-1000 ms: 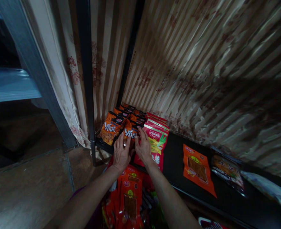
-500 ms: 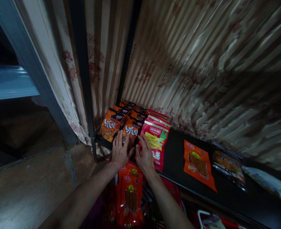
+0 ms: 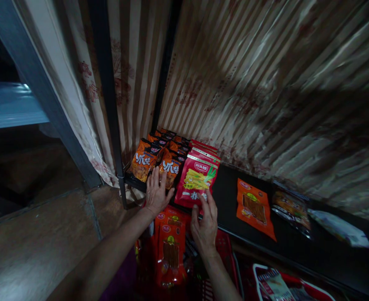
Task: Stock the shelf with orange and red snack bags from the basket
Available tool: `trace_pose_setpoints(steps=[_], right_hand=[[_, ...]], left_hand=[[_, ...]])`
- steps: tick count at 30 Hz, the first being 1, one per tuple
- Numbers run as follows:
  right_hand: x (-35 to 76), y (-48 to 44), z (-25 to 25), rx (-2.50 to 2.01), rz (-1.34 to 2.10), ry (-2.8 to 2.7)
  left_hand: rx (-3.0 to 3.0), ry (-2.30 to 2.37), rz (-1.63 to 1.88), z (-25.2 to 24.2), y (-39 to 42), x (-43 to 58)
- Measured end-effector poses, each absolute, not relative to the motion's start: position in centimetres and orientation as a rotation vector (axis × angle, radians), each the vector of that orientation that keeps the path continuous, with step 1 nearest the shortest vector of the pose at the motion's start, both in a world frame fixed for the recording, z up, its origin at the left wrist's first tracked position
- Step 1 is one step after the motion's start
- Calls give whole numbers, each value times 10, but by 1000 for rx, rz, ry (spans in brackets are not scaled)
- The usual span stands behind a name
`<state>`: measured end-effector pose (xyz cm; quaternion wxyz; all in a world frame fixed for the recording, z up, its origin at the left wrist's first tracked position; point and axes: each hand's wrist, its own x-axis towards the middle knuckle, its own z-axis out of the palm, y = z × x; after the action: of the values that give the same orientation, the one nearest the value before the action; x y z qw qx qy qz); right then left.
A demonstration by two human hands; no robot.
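Note:
My left hand (image 3: 157,193) lies with fingers spread against the lower part of an orange and black snack bag (image 3: 171,166), the front one of its row. Another bag of the same kind (image 3: 142,160) leans just left of it. My right hand (image 3: 206,221) has its fingers apart, with the fingertips at the lower edge of a pink-red snack pouch (image 3: 199,175) that shows yellow sticks and a green stalk. More pouches of that sort stand behind it. Below my hands, orange-red snack packets (image 3: 171,251) lie in a red basket (image 3: 231,255).
On the black shelf (image 3: 225,188) to the right lie an orange packet (image 3: 255,207), a clear bag of brown food (image 3: 291,211) and a white-blue bag (image 3: 339,227). A second red basket (image 3: 321,292) sits below. A black post (image 3: 109,92) rises at left before the striped curtain (image 3: 250,83).
My right hand has moved right and down, from the pink pouch's left side to its lower edge. The left hand stays at the orange and black bag. The view has shifted slightly.

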<state>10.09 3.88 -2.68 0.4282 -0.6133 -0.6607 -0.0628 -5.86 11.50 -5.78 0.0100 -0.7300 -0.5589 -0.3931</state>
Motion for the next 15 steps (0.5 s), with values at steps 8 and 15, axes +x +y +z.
trace_pose_setpoints(steps=[8, 15], right_hand=[[141, 39, -46, -1715, -52, -1422], [155, 70, -44, -1746, 147, -1214]], left_hand=[[-2590, -1334, -1275, -55, 79, -36], [-2596, -1647, -1260, -54, 82, 14]])
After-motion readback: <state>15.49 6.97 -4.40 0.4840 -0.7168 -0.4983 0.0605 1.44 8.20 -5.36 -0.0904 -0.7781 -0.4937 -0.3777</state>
